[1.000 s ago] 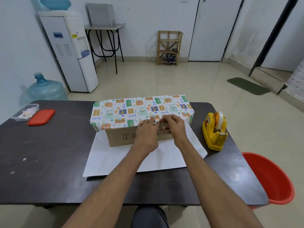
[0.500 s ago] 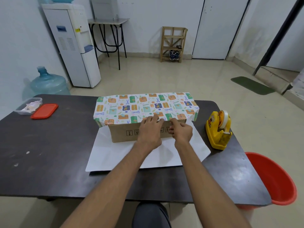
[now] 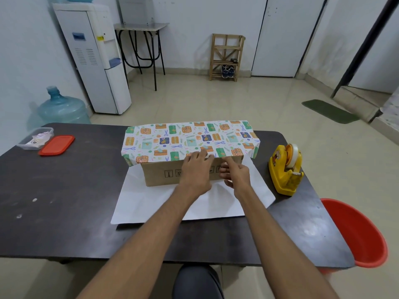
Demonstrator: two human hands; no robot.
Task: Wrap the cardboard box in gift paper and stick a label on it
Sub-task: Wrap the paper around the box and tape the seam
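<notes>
Cardboard box (image 3: 162,175) sits mid-frame, gift paper (image 3: 185,137) draped over its top. Our left hand (image 3: 195,171) presses the paper's front edge, fingers flat; right hand (image 3: 236,175) pokes it with the index finger, can't tell its grip. Table (image 3: 64,190) stretches wide at left; tape dispenser (image 3: 285,171) sits right.

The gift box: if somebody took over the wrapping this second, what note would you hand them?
Left hand lies flat, pressing the gift paper onto the cardboard box at its front top edge; the right hand presses beside it with a forefinger.
Done: paper covers the top.
Box front is bare, ends unfolded; the rest of the sheet lies white side up on the table. Tape dispenser stands to the right.
To do: close front and ends, tape, add label.
</notes>
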